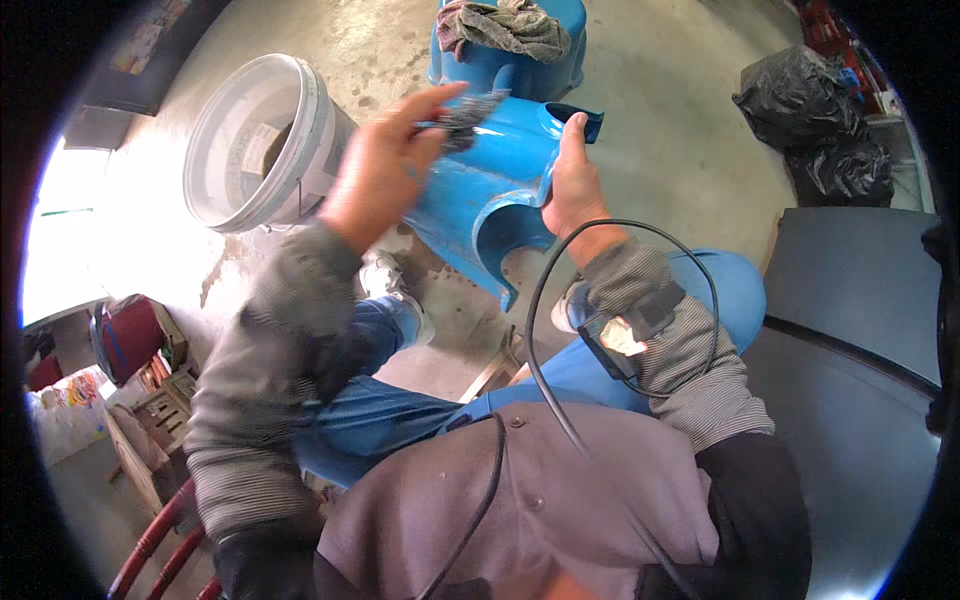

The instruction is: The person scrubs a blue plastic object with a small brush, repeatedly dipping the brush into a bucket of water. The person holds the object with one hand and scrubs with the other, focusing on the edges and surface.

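A blue plastic stool (480,180), tilted on its side, is before me, its curved leg cut-out facing my knees. My right hand (577,176) grips its right edge, thumb on top. My left hand (397,150), blurred, holds a dark grey scouring pad (469,120) over the stool's upper surface; whether the pad touches it cannot be told. Brownish marks show on the plastic near the cut-out. Behind it stands another blue plastic stool or similar piece (547,67) with a crumpled grey and pink cloth (502,28) on top.
A translucent plastic bucket (307,142) stands on the damp-spotted concrete floor at left. Black plastic bags (802,97) lie at upper right, above a dark grey panelled surface (855,292). Wooden crates (150,427) sit at lower left. A black cable (536,337) loops across my right forearm.
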A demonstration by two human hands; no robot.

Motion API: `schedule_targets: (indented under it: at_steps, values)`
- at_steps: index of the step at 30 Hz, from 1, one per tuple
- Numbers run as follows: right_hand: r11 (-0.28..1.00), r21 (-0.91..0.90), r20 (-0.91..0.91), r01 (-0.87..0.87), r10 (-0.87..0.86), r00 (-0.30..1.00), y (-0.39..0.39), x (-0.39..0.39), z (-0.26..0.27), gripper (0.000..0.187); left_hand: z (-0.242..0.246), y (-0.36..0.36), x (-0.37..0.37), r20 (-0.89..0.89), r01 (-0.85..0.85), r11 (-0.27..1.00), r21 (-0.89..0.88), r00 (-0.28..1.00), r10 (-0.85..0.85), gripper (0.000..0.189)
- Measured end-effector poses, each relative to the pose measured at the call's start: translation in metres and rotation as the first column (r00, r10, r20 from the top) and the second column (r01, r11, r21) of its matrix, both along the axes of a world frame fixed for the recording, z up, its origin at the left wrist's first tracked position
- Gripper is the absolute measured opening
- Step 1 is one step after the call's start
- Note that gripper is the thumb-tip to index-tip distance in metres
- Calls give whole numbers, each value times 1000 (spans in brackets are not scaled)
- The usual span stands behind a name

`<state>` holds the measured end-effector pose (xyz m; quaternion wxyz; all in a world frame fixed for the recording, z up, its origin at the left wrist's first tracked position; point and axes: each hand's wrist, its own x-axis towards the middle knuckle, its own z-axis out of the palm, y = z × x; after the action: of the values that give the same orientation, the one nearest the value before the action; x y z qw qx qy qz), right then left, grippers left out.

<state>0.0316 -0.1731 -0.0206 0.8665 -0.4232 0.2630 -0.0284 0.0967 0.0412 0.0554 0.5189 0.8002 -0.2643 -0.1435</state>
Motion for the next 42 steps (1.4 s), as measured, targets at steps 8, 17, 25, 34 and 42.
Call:
schedule_targets:
  at_steps: [8,17,25,34,42]
  values:
    - [986,153,-40,-69,76,996,0,-27,10,91,-36,-74,-90,193,32,992,119,980,-55,48]
    - [983,39,-16,-182,183,983,19,-60,-1,86,-45,-61,-121,307,-62,995,75,951,36,47]
    - [985,-83,-6,-151,151,988,22,-74,-10,83,-47,-72,-104,369,-27,996,88,929,-7,38]
    - [940,289,103,-181,158,982,-3,-43,-11,60,-62,-58,-146,264,-82,996,-35,960,88,39]
    - [939,226,31,-258,258,966,10,-54,-5,71,-51,-85,-113,337,-223,973,-60,913,230,42]
